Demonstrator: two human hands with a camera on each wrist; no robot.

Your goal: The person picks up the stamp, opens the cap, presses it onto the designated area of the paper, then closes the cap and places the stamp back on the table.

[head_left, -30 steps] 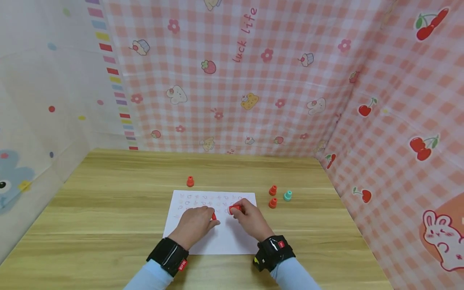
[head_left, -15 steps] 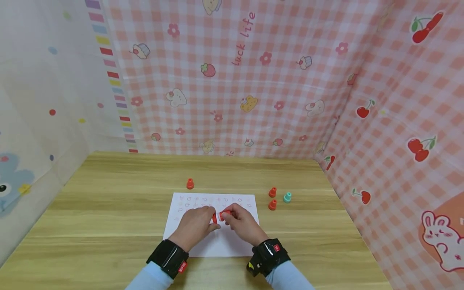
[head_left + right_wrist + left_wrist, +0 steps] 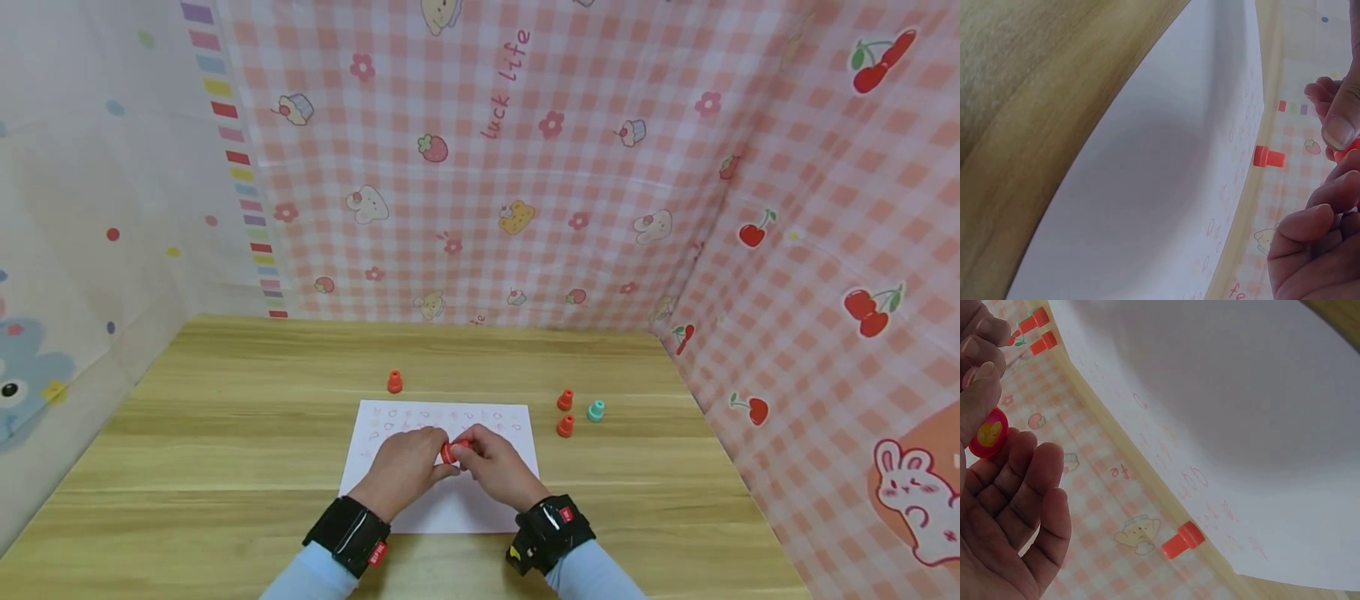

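Observation:
Above the white paper (image 3: 480, 508), the two hands meet at the fingertips. My left hand (image 3: 405, 462) pinches a red round stamp cap (image 3: 989, 434) bearing a yellow picture on its face. My right hand (image 3: 498, 471) holds a small red toy stamp (image 3: 464, 446) by its body, its end against the cap. Fingers cover most of both pieces, so how far they fit together cannot be told. Rows of faint stamped marks run across the upper part of the paper. In the right wrist view only a bit of red (image 3: 1349, 150) shows between the fingers.
One red stamp (image 3: 394, 382) stands behind the paper at left. Right of the paper are two more red stamps (image 3: 566, 400) and a teal stamp (image 3: 596, 411). The wooden table (image 3: 225, 433) is bounded by a pink checked cloth (image 3: 465, 183) behind and at right.
My right hand has moved left with the red stamp until it met the cap in my left hand. The left hand has stayed nearly still.

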